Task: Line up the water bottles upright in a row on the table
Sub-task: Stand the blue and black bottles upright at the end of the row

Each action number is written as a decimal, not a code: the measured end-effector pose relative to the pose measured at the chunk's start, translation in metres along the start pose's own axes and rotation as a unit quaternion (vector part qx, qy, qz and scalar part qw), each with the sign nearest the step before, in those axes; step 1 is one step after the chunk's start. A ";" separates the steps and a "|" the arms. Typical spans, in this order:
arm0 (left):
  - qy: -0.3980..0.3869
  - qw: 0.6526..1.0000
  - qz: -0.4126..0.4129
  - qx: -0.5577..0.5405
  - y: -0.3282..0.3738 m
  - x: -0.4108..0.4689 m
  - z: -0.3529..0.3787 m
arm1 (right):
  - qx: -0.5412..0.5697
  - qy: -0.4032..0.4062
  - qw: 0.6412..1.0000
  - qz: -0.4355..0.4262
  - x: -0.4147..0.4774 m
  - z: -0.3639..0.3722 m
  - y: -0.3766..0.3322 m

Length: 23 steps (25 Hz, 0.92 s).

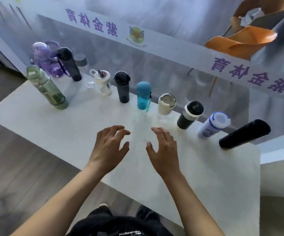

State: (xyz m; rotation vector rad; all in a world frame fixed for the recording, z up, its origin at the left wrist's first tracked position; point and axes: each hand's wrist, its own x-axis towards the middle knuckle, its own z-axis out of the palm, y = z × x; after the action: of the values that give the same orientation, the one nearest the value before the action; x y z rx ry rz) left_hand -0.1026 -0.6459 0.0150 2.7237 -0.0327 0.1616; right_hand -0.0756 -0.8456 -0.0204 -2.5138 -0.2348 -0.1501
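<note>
Several water bottles stand upright along the far edge of the white table (86, 137). From left: a green bottle (47, 87), a purple bottle (44, 58), a tall black bottle (69, 64), a clear white-lidded bottle (103, 82), a dark bottle (122, 86), a blue bottle (143, 95), a cream cup (165, 103), a dark tumbler with black lid (189, 114), a white and blue bottle (213, 125) and a black flask (245, 133). My left hand (109, 147) and my right hand (165, 150) hover over the table's middle, fingers spread, holding nothing.
A frosted glass partition (154, 68) with a white banner of purple characters runs right behind the bottles. An orange chair (243, 36) shows behind the glass at the upper right. Wooden floor lies to the left of the table.
</note>
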 end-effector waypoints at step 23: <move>0.081 0.971 -0.226 -0.008 -0.322 -0.023 -0.135 | 0.105 -0.153 0.977 -0.104 0.159 0.210 -0.311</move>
State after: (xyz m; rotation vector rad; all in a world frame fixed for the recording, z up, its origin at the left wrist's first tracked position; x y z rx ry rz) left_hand -0.1248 -0.2969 0.0066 2.6110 0.6229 0.2463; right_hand 0.0289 -0.4527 0.0093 -2.2883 -0.6069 0.1741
